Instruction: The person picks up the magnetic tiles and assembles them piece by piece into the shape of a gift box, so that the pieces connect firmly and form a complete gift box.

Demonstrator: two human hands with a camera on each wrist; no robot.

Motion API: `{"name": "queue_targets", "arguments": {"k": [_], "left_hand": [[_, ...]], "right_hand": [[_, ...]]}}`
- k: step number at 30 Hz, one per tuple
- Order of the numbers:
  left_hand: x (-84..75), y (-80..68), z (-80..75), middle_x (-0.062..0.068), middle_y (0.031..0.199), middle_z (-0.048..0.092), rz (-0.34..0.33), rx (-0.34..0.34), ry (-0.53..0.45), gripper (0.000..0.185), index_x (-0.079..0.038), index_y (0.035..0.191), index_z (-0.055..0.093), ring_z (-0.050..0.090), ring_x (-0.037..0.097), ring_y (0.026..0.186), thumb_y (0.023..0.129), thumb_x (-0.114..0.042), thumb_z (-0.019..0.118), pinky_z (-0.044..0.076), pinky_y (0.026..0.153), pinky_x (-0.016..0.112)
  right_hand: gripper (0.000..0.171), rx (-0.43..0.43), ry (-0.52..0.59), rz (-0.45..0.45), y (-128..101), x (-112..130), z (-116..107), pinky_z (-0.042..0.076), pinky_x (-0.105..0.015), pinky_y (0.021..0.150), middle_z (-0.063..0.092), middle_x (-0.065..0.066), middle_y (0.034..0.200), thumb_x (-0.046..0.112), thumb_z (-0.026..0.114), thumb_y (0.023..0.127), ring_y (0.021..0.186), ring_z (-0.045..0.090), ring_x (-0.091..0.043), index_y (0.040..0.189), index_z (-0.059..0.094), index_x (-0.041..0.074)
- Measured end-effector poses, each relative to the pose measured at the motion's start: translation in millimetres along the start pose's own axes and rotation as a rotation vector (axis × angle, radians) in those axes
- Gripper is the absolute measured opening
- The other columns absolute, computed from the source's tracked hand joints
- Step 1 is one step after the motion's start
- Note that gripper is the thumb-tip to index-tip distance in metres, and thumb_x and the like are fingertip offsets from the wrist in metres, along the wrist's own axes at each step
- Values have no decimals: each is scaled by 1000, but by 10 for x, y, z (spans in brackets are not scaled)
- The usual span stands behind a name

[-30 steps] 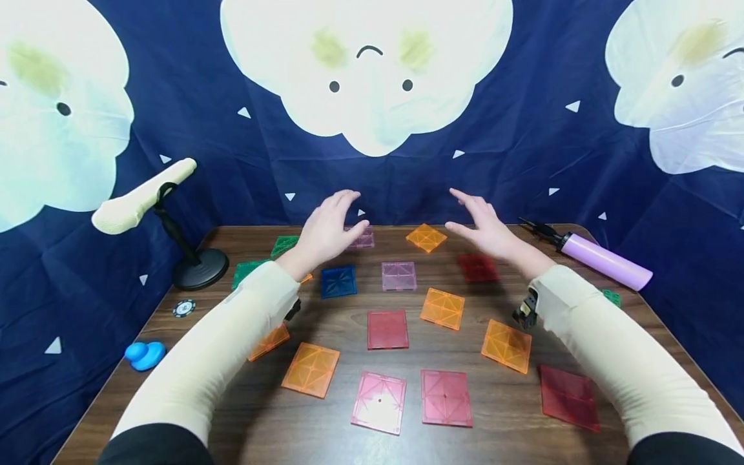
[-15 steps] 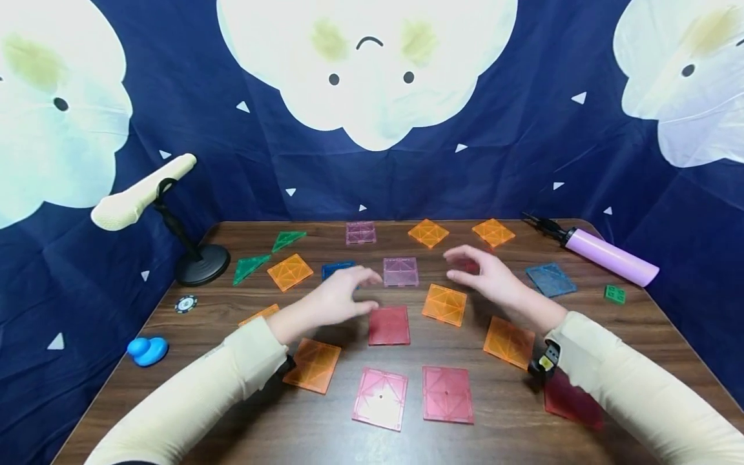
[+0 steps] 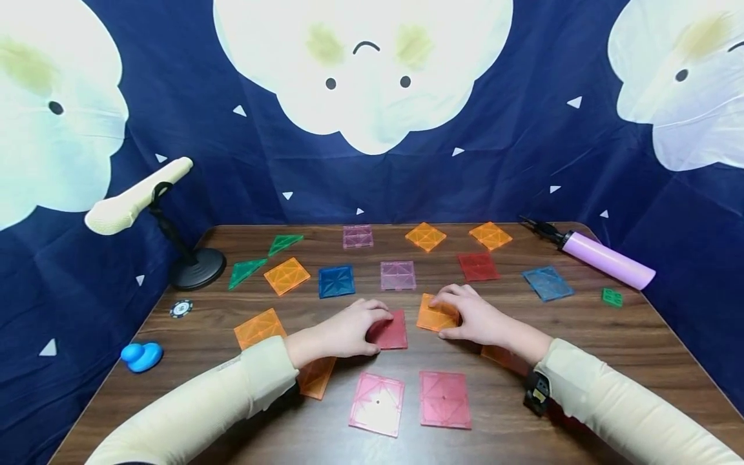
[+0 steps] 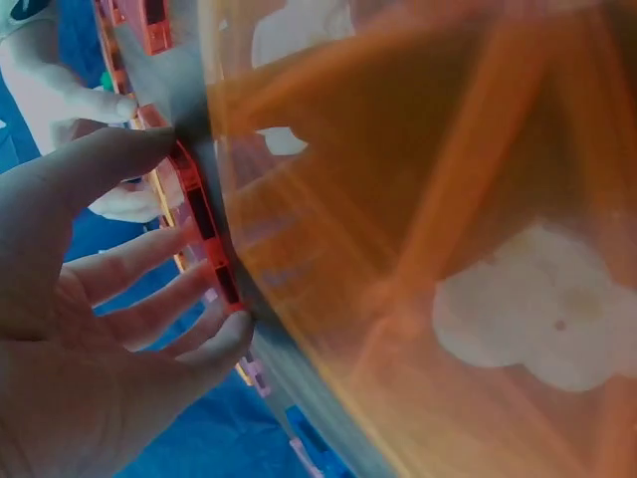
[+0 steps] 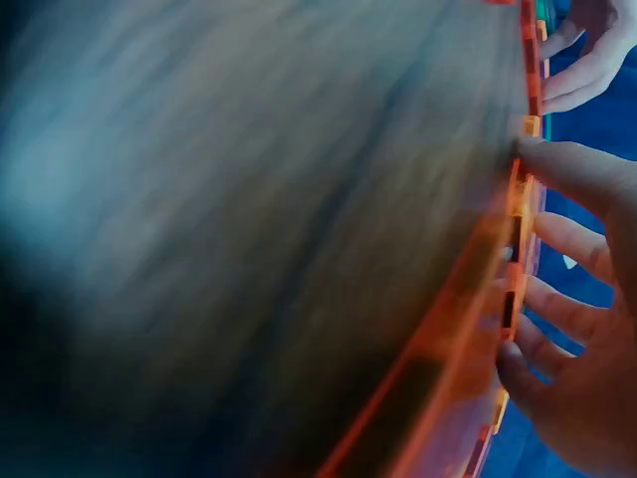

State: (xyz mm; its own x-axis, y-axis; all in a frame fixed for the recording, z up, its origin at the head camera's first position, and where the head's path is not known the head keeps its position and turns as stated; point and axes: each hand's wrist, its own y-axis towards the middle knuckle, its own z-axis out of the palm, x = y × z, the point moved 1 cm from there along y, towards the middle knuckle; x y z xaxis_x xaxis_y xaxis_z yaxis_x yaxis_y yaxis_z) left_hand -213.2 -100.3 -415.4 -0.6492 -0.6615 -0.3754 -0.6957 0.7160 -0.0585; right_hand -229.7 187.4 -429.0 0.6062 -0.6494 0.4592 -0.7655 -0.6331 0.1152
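Near the table's middle, my left hand (image 3: 349, 328) grips the red magnetic tile (image 3: 395, 332), which lies flat, with thumb at the near edge and fingers over its left side. The left wrist view shows fingertips at both ends of that red tile (image 4: 204, 224). Just right of it, my right hand (image 3: 479, 318) holds an orange magnetic tile (image 3: 431, 318) the same way, thumb near and fingers at the far side. In the right wrist view its digits meet the orange tile's edge (image 5: 514, 239). The two held tiles are apart.
Several other tiles lie around, including a pink tile (image 3: 378, 403), a darker pink tile (image 3: 444, 399) and a purple tile (image 3: 398, 276). A blue rubber duck (image 3: 141, 356) and a black stand (image 3: 197, 268) are left; a purple hand pump (image 3: 607, 259) lies at far right.
Both hands have come down and toward me from above the table's back. The left now grips the red tile and the right an orange one. Blue and red tiles behind are uncovered.
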Motion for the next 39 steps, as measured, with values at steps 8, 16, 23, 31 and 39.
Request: {"name": "queue_targets", "arguments": {"k": [8, 16, 23, 31, 39], "left_hand": [[-44, 26, -39, 15, 135, 58, -9, -2, 11, 55, -3, 132, 66, 51, 34, 124, 82, -17, 85, 43, 107, 46], [-53, 62, -37, 14, 133, 59, 5, 3, 27, 54, -3, 131, 66, 53, 32, 122, 83, -18, 84, 44, 106, 45], [-52, 71, -44, 14, 134, 59, 3, 17, 25, 54, -4, 132, 65, 52, 32, 122, 84, -19, 84, 45, 106, 45], [-50, 76, -56, 16, 134, 58, 17, 13, 33, 55, -2, 132, 65, 53, 33, 125, 84, -19, 84, 36, 113, 50], [-48, 79, -48, 16, 136, 58, -3, 24, 24, 55, -3, 133, 65, 52, 33, 125, 84, -18, 84, 40, 110, 49]], "right_hand": [[48, 70, 37, -121, 71, 77, 29, 44, -52, 96, 57, -9, 132, 15, 84, 80, 117, 48, -31, 125, 67, 13], [48, 80, 56, -150, 115, 118, 59, 44, -51, 96, 57, -8, 133, 14, 85, 79, 117, 48, -29, 124, 67, 16], [47, 84, 60, -166, 126, 129, 61, 44, -50, 95, 58, -7, 132, 14, 85, 79, 115, 48, -29, 123, 68, 16], [48, 89, 54, -178, 137, 114, 56, 44, -51, 96, 57, -5, 131, 15, 85, 78, 117, 48, -29, 123, 67, 16], [48, 95, 59, -163, 134, 114, 57, 45, -51, 96, 57, -5, 132, 16, 85, 79, 117, 48, -29, 123, 67, 17]]}}
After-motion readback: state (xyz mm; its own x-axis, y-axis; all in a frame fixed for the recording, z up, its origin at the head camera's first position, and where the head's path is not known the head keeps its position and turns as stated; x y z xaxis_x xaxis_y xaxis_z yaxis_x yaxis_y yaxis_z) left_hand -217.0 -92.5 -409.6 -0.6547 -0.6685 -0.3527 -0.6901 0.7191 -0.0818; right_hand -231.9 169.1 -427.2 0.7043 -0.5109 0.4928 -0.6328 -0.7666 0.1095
